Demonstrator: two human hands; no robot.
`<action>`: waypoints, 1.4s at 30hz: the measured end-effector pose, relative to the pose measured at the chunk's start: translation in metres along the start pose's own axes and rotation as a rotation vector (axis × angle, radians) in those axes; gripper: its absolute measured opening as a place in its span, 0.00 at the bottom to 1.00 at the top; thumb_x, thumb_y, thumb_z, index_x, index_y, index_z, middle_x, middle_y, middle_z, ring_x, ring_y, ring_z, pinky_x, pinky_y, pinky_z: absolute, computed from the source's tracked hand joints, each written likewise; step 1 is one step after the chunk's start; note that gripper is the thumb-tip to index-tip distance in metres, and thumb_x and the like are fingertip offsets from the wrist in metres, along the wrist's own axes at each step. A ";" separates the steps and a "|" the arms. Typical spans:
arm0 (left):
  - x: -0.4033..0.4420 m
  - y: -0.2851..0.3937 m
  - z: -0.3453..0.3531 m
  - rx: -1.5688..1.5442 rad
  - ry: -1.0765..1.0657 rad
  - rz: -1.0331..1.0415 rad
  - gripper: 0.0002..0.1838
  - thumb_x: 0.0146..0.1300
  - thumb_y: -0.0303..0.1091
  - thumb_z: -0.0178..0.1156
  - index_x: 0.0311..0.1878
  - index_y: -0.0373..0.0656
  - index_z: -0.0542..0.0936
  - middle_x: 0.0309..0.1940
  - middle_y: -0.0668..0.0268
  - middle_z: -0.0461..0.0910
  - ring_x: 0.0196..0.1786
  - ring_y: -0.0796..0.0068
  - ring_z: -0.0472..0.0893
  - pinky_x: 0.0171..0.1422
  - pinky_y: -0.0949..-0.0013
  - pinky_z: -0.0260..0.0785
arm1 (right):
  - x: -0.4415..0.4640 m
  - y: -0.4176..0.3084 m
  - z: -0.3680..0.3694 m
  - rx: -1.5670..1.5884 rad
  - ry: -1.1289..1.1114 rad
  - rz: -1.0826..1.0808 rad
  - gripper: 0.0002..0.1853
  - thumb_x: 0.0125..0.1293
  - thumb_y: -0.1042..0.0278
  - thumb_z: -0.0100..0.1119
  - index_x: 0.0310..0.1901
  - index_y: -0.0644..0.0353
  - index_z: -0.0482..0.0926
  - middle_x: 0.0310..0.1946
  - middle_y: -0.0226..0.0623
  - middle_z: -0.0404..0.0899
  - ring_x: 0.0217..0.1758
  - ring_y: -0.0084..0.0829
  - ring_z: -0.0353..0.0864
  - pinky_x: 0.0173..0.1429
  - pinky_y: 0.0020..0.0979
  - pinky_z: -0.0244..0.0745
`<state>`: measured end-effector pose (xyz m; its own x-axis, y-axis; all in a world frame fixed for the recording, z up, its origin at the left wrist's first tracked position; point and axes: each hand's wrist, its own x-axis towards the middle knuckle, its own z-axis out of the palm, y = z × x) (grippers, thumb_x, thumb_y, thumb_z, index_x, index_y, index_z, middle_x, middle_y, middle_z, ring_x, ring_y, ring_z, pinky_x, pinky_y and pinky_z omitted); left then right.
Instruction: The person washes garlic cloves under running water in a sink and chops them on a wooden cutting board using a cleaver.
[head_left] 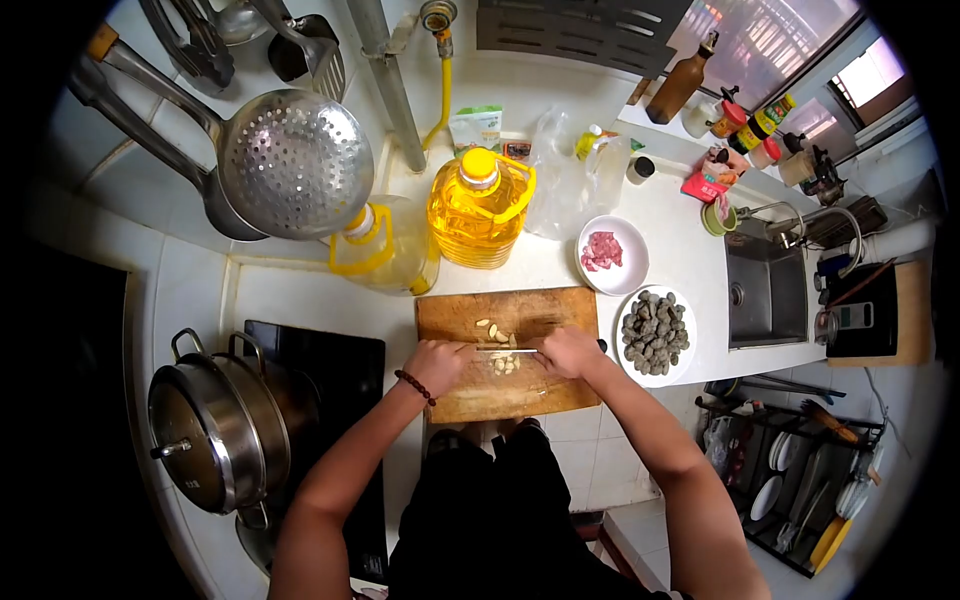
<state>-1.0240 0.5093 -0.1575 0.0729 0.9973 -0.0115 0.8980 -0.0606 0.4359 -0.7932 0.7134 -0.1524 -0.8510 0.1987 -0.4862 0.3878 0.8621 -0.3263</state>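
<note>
Both arms reached forward, elbows bent. Left hand [443, 365], beaded bracelet on wrist, and right hand [568, 352] faced each other, slightly apart, fingers curled, roughly level.

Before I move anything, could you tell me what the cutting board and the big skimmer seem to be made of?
The cutting board looks like matte wood, given its brown colour and streaky grain. The skimmer looks like polished metal, probably stainless steel, judging by its silvery shine.
</note>
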 end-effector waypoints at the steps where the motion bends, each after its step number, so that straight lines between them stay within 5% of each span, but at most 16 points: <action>1: 0.003 -0.004 0.004 0.007 -0.012 -0.010 0.17 0.56 0.24 0.65 0.50 0.38 0.86 0.42 0.58 0.89 0.41 0.57 0.90 0.43 0.57 0.84 | 0.001 -0.001 -0.001 0.000 0.000 0.000 0.14 0.72 0.54 0.58 0.39 0.54 0.88 0.34 0.48 0.88 0.39 0.54 0.88 0.47 0.53 0.83; 9: 0.006 -0.011 0.013 0.041 -0.032 -0.023 0.13 0.55 0.24 0.65 0.46 0.39 0.86 0.39 0.58 0.89 0.39 0.56 0.89 0.42 0.56 0.83 | 0.006 0.002 0.005 0.061 0.076 -0.027 0.16 0.71 0.54 0.58 0.34 0.55 0.88 0.33 0.48 0.88 0.38 0.53 0.88 0.45 0.53 0.83; 11: 0.004 -0.008 0.007 -0.042 0.134 0.024 0.11 0.56 0.24 0.64 0.44 0.40 0.85 0.36 0.59 0.88 0.37 0.55 0.88 0.40 0.55 0.82 | 0.009 0.006 -0.006 0.018 0.039 -0.021 0.16 0.71 0.54 0.59 0.34 0.55 0.88 0.32 0.49 0.88 0.38 0.53 0.88 0.46 0.53 0.83; 20: 0.016 -0.014 0.011 0.012 -0.015 -0.043 0.03 0.60 0.30 0.62 0.37 0.43 0.82 0.32 0.61 0.86 0.37 0.55 0.89 0.39 0.53 0.81 | 0.018 0.012 0.002 0.033 0.038 -0.039 0.14 0.71 0.54 0.59 0.37 0.54 0.88 0.31 0.49 0.87 0.38 0.54 0.87 0.45 0.53 0.83; 23: 0.016 -0.013 0.000 -0.012 0.104 -0.014 0.11 0.57 0.24 0.62 0.43 0.41 0.86 0.34 0.60 0.88 0.37 0.56 0.88 0.41 0.56 0.82 | 0.021 0.014 -0.015 0.023 0.023 -0.048 0.12 0.71 0.55 0.59 0.41 0.53 0.87 0.32 0.48 0.87 0.39 0.55 0.87 0.45 0.53 0.82; 31: 0.023 -0.029 0.019 0.022 0.012 -0.038 0.12 0.56 0.24 0.63 0.45 0.41 0.87 0.36 0.60 0.89 0.39 0.57 0.89 0.43 0.56 0.83 | 0.036 0.025 0.004 0.043 0.037 -0.073 0.11 0.71 0.56 0.59 0.44 0.51 0.87 0.34 0.48 0.87 0.40 0.55 0.87 0.45 0.54 0.82; 42: 0.030 -0.036 0.008 0.041 -0.034 -0.096 0.15 0.53 0.24 0.67 0.47 0.41 0.87 0.39 0.59 0.89 0.41 0.56 0.89 0.47 0.56 0.83 | 0.049 0.026 -0.002 0.004 0.053 -0.059 0.17 0.72 0.54 0.59 0.34 0.58 0.87 0.34 0.48 0.88 0.40 0.55 0.87 0.45 0.54 0.82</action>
<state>-1.0510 0.5414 -0.1810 -0.0003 0.9966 -0.0823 0.9187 0.0328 0.3937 -0.8257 0.7467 -0.1832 -0.8896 0.1723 -0.4229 0.3382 0.8709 -0.3565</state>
